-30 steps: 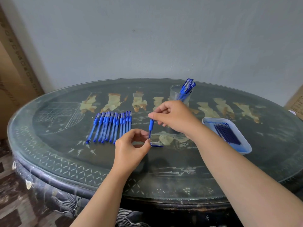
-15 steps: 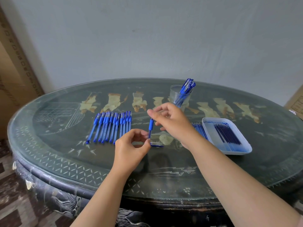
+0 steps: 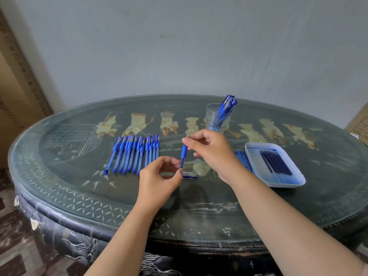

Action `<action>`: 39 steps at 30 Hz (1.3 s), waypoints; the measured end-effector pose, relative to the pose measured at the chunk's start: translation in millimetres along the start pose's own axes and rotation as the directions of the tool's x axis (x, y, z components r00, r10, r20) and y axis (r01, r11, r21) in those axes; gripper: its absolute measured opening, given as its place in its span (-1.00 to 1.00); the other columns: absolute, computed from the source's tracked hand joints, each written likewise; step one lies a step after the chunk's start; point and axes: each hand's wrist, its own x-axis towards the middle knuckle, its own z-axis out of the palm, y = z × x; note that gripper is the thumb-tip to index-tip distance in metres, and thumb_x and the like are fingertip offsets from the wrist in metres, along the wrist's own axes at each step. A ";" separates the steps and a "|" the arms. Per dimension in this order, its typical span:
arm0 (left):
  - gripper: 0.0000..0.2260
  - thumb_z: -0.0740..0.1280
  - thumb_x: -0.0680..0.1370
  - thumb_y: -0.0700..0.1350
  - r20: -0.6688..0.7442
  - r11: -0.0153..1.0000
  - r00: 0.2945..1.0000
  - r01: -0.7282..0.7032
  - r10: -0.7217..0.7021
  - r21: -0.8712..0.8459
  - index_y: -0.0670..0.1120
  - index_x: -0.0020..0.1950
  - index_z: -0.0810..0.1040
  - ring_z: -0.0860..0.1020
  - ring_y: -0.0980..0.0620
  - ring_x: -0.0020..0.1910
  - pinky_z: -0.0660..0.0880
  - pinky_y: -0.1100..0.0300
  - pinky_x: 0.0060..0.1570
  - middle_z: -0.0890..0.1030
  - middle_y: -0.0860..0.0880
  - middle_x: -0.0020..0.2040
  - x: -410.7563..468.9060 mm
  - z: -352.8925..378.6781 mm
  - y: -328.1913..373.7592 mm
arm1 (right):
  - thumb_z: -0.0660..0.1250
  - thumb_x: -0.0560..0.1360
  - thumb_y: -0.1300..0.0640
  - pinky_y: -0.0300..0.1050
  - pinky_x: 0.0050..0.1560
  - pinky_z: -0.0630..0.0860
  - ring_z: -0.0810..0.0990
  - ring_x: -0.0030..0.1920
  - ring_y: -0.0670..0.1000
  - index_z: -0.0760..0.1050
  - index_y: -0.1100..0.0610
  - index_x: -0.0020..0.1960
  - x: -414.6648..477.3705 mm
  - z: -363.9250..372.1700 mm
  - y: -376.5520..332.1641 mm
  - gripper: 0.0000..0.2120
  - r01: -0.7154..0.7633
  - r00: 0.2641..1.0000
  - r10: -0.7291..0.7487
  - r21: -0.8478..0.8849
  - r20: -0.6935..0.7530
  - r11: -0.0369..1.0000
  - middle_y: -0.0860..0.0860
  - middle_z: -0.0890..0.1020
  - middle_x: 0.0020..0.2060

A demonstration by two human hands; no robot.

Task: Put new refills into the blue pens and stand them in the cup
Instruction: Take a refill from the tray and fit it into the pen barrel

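My left hand (image 3: 159, 177) pinches the lower end of a blue pen (image 3: 183, 155) that stands upright above the table. My right hand (image 3: 212, 151) pinches the pen's top end, where a thin metal tip shows. A small blue piece (image 3: 190, 176) lies on the table just below the pen. Several blue pens (image 3: 135, 154) lie in a row to the left. A clear cup (image 3: 217, 118) at the back holds several blue pens. A white tray (image 3: 251, 156) on the right holds dark blue refills (image 3: 276, 163).
More blue refills (image 3: 242, 159) lie on the table beside the tray's left edge. The dark oval table (image 3: 79, 200) has a glass top. Cardboard boxes stand at the far left (image 3: 18, 92) and far right (image 3: 358, 124). A wall is close behind.
My right hand has shifted up to the pen's top and turned a little. The refills beside the tray, hidden a second ago, now show. My left hand has stayed put.
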 end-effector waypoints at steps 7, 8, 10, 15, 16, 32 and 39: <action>-0.82 0.48 0.42 -0.30 0.009 1.000 1.000 0.009 -0.009 -0.003 -0.05 -0.09 0.63 0.63 0.19 -0.17 0.53 0.40 -0.21 0.67 0.09 -0.15 0.4 -0.2 0.6 | 0.29 0.61 0.17 0.08 0.05 0.64 0.68 -0.01 -0.04 0.62 0.00 0.08 -1.5 -2.6 -2.5 -0.84 -0.033 0.995 0.024 0.095 0.095 0.995 -0.02 0.71 -0.04; -0.82 0.48 0.43 -0.30 0.014 1.000 1.000 0.012 -0.012 -0.003 -0.05 -0.08 0.63 0.63 0.20 -0.17 0.52 0.42 -0.21 0.67 0.09 -0.14 0.4 -0.3 0.8 | 0.29 0.61 0.21 0.08 0.01 0.66 0.69 -0.02 -0.03 0.63 0.04 0.05 -1.8 -2.3 -2.2 -0.84 -0.034 0.995 0.023 0.108 0.101 0.994 0.01 0.71 -0.05; -0.81 0.47 0.44 -0.30 0.035 1.000 0.999 0.022 -0.021 -0.010 -0.05 -0.04 0.64 0.64 0.19 -0.15 0.51 0.44 -0.19 0.68 0.07 -0.12 0.6 -0.9 0.5 | 0.31 0.59 0.24 0.09 -0.08 0.67 0.70 -0.03 -0.01 0.63 0.08 0.01 -2.2 -1.3 -2.3 -0.86 -0.042 0.995 0.029 0.142 0.097 0.989 0.06 0.71 -0.06; -0.83 0.47 0.47 -0.23 0.084 0.999 0.996 0.032 -0.033 0.017 -0.02 0.02 0.67 0.64 0.22 -0.09 0.55 0.37 -0.06 0.69 0.12 -0.09 1.3 -2.7 -1.6 | 0.37 0.55 0.24 0.03 -0.17 0.68 0.71 -0.08 0.00 0.63 0.11 -0.01 -3.3 0.1 -3.4 -0.92 -0.040 0.998 0.033 0.156 0.047 0.987 0.06 0.70 -0.10; -0.83 0.47 0.47 -0.22 0.087 0.999 0.996 0.032 -0.033 0.014 -0.02 0.02 0.67 0.64 0.22 -0.09 0.55 0.37 -0.05 0.70 0.13 -0.09 1.3 -2.8 -2.1 | 0.38 0.54 0.23 0.03 -0.18 0.68 0.71 -0.09 0.00 0.62 0.13 -0.01 -3.3 0.2 -3.2 -0.93 -0.042 0.999 0.036 0.157 0.035 0.987 0.07 0.70 -0.10; -0.82 0.48 0.47 -0.24 0.129 0.998 0.991 0.024 -0.015 -0.064 -0.08 0.05 0.66 0.68 0.12 -0.09 0.60 0.26 0.00 0.72 0.05 -0.07 2.5 -3.3 -4.6 | 0.43 0.51 0.22 0.00 -0.23 0.68 0.71 -0.09 0.02 0.50 0.21 -0.09 -2.1 1.7 -6.5 -0.89 -0.084 0.996 0.082 0.185 0.018 0.979 0.17 0.68 -0.08; -0.83 0.46 0.48 -0.24 0.134 0.992 0.990 0.056 -0.040 -0.114 -0.06 0.04 0.66 0.69 0.04 -0.08 0.62 0.11 0.04 0.72 0.02 -0.07 2.8 -3.7 -7.1 | 0.48 0.47 0.07 0.06 -0.19 0.68 0.69 -0.05 0.06 0.51 0.10 0.05 -1.0 7.6 -5.9 -0.76 -0.112 0.993 0.117 0.182 -0.015 0.977 0.19 0.64 -0.06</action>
